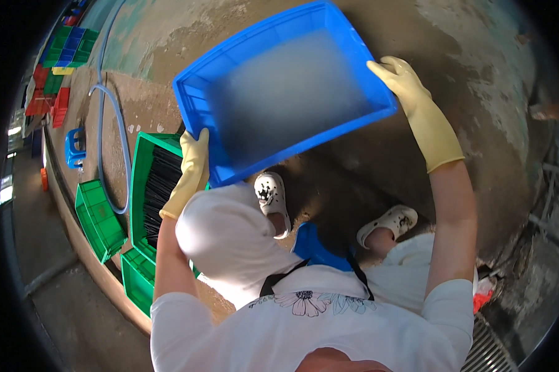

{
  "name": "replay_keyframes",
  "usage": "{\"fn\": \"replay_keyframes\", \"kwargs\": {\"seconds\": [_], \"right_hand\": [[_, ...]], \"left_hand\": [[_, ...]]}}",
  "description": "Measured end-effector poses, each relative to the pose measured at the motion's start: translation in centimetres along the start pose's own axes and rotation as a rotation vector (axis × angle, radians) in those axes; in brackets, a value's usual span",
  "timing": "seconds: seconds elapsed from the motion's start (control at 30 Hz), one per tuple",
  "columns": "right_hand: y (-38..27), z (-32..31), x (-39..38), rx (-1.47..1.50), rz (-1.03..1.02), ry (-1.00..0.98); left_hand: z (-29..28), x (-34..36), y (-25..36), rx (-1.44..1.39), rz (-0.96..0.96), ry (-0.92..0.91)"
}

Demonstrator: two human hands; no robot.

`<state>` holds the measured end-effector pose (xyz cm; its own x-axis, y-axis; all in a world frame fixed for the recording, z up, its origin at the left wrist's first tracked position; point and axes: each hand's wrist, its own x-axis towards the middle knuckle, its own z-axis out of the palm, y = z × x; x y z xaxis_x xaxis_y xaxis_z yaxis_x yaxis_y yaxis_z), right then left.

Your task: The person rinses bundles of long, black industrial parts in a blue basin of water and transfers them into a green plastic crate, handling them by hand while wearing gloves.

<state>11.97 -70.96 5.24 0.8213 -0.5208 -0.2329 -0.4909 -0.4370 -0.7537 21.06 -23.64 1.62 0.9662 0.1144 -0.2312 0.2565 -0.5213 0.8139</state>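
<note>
A blue plastic bin is held up in front of me, tilted, with its left end lower. Inside it is a cloudy grey expanse that looks like murky water; its exact nature is blurred. My left hand, in a yellow rubber glove, grips the bin's lower left corner. At the right end my right hand, gloved the same way, has its fingers closed over the rim. Beside my left forearm stands a green crate holding many thin black rods, partly hidden by that arm.
Two more green crates sit at the left along a low ledge. A blue hose winds over the wet floor, near a small blue stool. Stacked coloured bins stand far left. A floor grate lies lower right.
</note>
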Motion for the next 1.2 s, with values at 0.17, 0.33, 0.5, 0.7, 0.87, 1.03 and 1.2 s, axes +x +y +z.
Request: {"fn": "replay_keyframes", "kwargs": {"seconds": [0.17, 0.33, 0.5, 0.7, 0.87, 1.03, 1.2], "right_hand": [[0.0, 3.0, 5.3, 0.114, 0.036, -0.437], [-1.7, 1.5, 4.1, 0.066, 0.124, -0.247], [-1.7, 2.6, 3.8, 0.161, 0.179, -0.214], [2.0, 4.2, 2.3, 0.141, 0.309, -0.188], [5.2, 2.5, -5.3, 0.058, 0.57, -0.12], [7.1, 2.3, -14.2, 0.278, 0.687, 0.029], [8.2, 2.0, -19.4, 0.431, 0.854, 0.137]], "left_hand": [[0.0, -2.5, 3.2, 0.18, -0.147, 0.078], [-0.5, -1.3, 0.8, 0.4, -0.184, 0.091], [-0.9, -1.4, 1.1, 0.363, -0.018, 0.087], [-1.9, 1.3, 0.0, 0.037, -0.332, -0.073], [1.5, 1.7, 5.5, 0.073, -0.563, -0.141], [0.9, 4.7, 2.7, 0.107, -0.452, -0.353], [2.9, 4.9, 4.5, 0.223, -0.519, -0.567]]}}
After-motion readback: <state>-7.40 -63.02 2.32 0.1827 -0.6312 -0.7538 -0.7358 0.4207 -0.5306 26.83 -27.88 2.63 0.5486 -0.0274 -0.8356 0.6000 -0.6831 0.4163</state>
